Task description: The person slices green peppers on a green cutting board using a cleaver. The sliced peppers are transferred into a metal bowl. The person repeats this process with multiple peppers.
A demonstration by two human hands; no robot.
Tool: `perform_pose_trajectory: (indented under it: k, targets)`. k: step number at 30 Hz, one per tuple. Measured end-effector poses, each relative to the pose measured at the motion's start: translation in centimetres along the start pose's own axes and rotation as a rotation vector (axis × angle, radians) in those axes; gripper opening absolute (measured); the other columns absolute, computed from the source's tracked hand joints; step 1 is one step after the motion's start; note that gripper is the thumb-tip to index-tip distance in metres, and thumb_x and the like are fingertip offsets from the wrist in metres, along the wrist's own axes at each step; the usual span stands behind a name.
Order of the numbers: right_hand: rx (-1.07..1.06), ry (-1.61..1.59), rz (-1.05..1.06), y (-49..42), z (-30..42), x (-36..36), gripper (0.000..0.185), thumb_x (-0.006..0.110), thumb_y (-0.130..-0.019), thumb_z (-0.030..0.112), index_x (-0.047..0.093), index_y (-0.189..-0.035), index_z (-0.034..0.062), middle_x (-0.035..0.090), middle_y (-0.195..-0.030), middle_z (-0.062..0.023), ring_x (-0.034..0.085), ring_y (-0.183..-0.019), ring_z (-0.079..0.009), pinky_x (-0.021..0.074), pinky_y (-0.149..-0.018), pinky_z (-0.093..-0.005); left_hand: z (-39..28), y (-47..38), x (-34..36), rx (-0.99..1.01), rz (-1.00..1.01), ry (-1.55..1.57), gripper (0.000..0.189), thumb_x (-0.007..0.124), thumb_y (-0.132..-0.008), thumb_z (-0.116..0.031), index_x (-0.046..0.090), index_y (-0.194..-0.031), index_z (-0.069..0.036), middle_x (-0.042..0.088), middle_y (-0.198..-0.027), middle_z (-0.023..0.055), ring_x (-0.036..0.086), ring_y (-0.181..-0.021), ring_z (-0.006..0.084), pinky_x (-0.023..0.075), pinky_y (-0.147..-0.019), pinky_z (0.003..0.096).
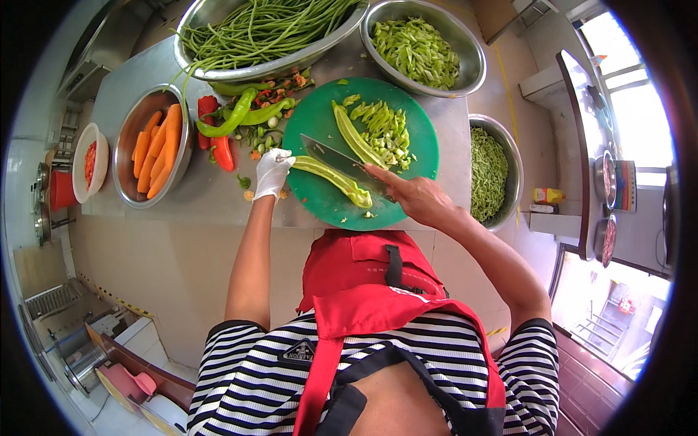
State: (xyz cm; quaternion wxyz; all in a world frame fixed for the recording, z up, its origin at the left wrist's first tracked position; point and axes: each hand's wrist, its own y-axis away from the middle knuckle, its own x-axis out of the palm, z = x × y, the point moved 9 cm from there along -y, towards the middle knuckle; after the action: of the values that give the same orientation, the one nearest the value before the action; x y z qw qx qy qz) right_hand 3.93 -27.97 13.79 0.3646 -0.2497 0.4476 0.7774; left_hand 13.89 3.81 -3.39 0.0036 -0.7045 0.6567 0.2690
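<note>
On a round green cutting board lies an opened half of a green pepper, its pale inside facing up. My left hand, in a white glove, pinches the far-left end of this half at the board's edge. My right hand is bare and grips a kitchen knife with a wide blade; the handle is mostly hidden by the fingers. The blade lies between that half and a second pepper half. Beyond it, cut green pepper pieces are heaped on the board.
Whole green peppers, red peppers and scraps lie left of the board. Around stand a steel bowl of carrots, a basin of long beans, a bowl of sliced green pepper and a bowl of chopped green pieces.
</note>
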Motion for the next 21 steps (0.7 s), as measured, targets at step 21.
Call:
perform_pose_trajectory:
  k: [21]
  targets:
    - [-0.124, 0.335, 0.098, -1.9, 3.8, -0.1, 0.086, 0.050, -0.095, 0.000, 0.019, -0.165, 0.0403, 0.068, -0.083, -0.0166, 0.069, -0.071, -0.0348, 0.0528, -0.065, -0.0498, -1.2, 0.4, 0.3, 0.348, -0.179, -0.287, 0.013, 0.080, -0.083, -0.009, 0.069, -0.087, -0.004, 0.067, -0.088, 0.0150, 0.067, -0.079, 0.0295, 0.0522, -0.075, 0.0392]
